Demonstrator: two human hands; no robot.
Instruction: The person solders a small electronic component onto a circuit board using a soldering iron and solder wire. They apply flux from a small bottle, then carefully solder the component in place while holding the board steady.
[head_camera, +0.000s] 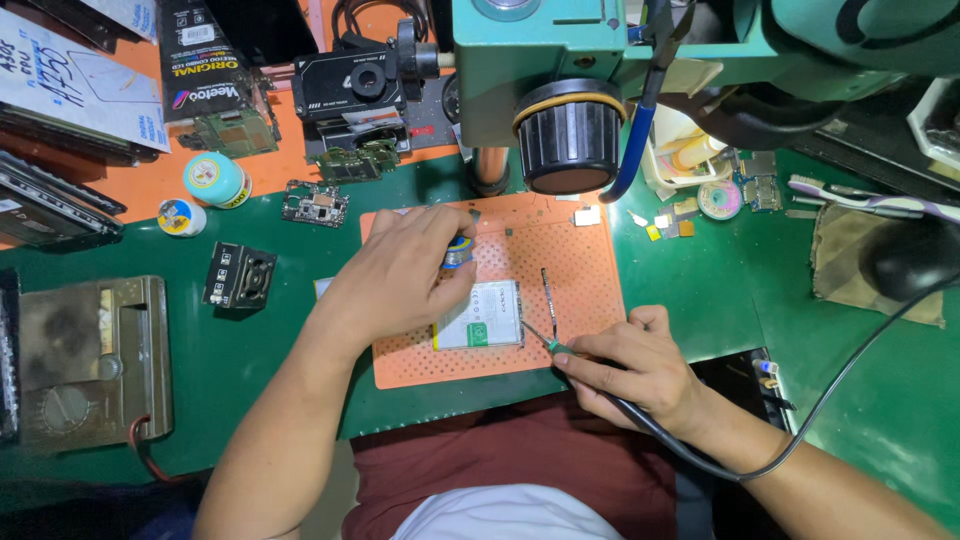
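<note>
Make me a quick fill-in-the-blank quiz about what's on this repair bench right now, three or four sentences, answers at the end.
1. The right hand holds a corded soldering tool whose cable is coloured ____.
2. The perforated work mat under both hands is coloured ____.
3. The flat silvery battery lies on the mat, partly under the ____ hand.
4. The left hand pinches a small round blue-and-yellow container between its ____.

Missing words: black; orange; left; fingers

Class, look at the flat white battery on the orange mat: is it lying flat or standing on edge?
Lying flat. The battery shows its broad face upward on the orange mat, beside the left hand.
</note>
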